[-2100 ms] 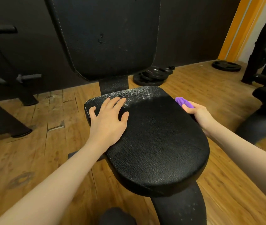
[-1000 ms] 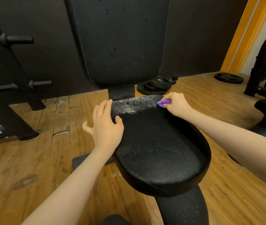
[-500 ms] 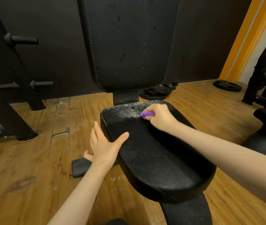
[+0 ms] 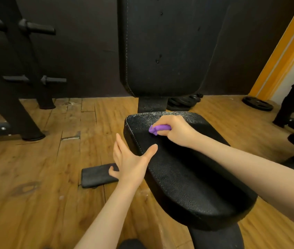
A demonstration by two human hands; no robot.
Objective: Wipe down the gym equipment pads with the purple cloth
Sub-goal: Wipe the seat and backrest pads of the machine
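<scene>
cloth [image 4: 158,128] bunched in your right hand [image 4: 176,131] scrubs the dusty seat pad [image 4: 187,177]; your left hand [image 4: 131,160], fingers straight, braces its edge.

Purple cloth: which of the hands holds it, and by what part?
The right hand grips the bunched purple cloth around its middle, one end poking out. The left hand holds nothing.

You've got a purple cloth [image 4: 158,129] on a black pebble-grain seat pad [image 4: 187,177], whitish dust speckles toward 12 o'clock. Back pad [image 4: 164,47] black w/ pale stitching. Floor [image 4: 34,177] honey-brown wood; orange trim [image 4: 284,51] at 2 o'clock.
</scene>
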